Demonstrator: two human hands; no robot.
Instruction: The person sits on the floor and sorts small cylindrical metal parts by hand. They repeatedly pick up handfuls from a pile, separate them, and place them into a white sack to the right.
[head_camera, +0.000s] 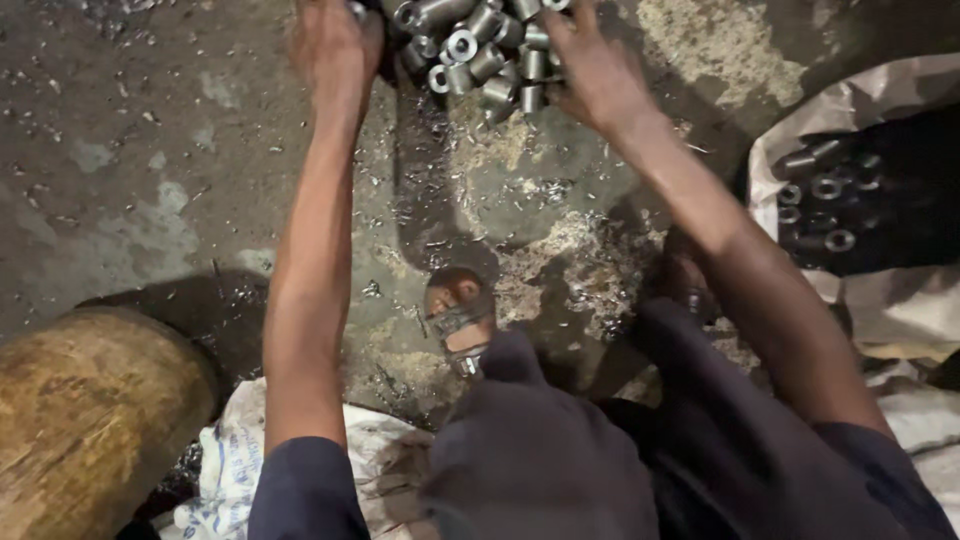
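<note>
Both your hands, left hand and right hand, are cupping the far pile of metal sleeves on the floor, fingers spread wide to corral them; more are lying in the sack at right.

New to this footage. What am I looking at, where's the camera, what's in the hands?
No machine here: one camera worn on a person's head, looking down past their knees and a sandalled foot. Both bare arms reach forward to a pile of short metal sleeves, small hollow cylinders, at the top edge. The left hand and right hand flank the pile and touch it; whether either grips a piece cannot be told. The concrete floor is strewn with metal shavings. A sack on the right holds more sleeves. A wooden log lies lower left, beside a white cloth bag.
</note>
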